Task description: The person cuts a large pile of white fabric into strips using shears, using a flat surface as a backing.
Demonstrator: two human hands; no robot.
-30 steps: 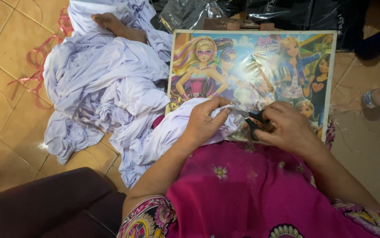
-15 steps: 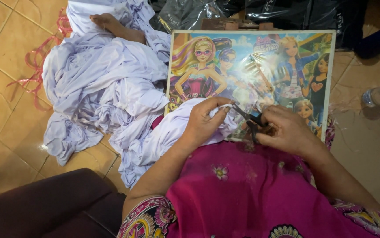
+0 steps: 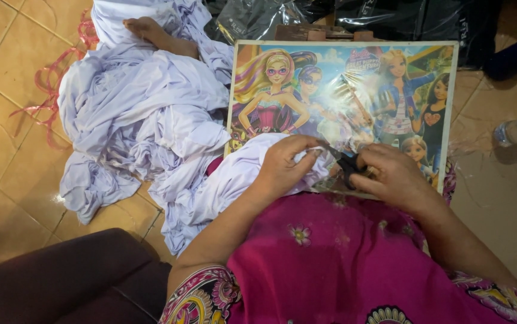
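On the near edge of the picture board point(image 3: 342, 96), over a pink lap: left hand point(image 3: 285, 165) bunched on white cloth point(image 3: 234, 177), fingers pinching a small fold at its right tip. Right hand point(image 3: 393, 177) closed round small dark scissors point(image 3: 345, 163), blades pointing left at the pinched fold, tips just beside the left fingertips. Bulk of the cloth trailing off to the far left, heaped on the tiled floor point(image 3: 6, 60); bare foot point(image 3: 150, 30) resting on the heap. Dark plastic bags point(image 3: 390, 18) at the far side.

Judged best practice: fold kept taut, snips short, blade tips clear of the pinching fingers.

Against half a second back: scissors lower and flatter, right hand slightly nearer the left; cloth heap, board and foot unchanged.
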